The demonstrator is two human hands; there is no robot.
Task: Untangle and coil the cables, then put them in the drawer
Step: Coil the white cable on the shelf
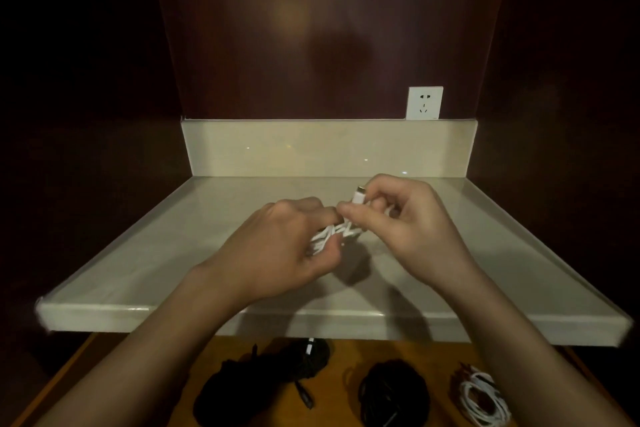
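Holding a white cable [332,234] above the counter [173,253], I grip its bundled loops in my left hand [277,253], fingers curled round them. My right hand [401,218] pinches the plug [358,196] end between thumb and fingertips, its metal tip pointing up and away. The cable is thin, smooth and round, its strands crossing between my hands. The counter is pale, glossy stone with a low raised lip along both sides and a matching backsplash [311,149]; its surface lies open to left and right of my hands. A white socket [424,103] sits on the dark wood wall above the backsplash. Below the counter's front edge the drawer [346,354] stands open, with two black coils [242,385] [394,392] and one white coil [483,399] lying apart on its wooden floor.
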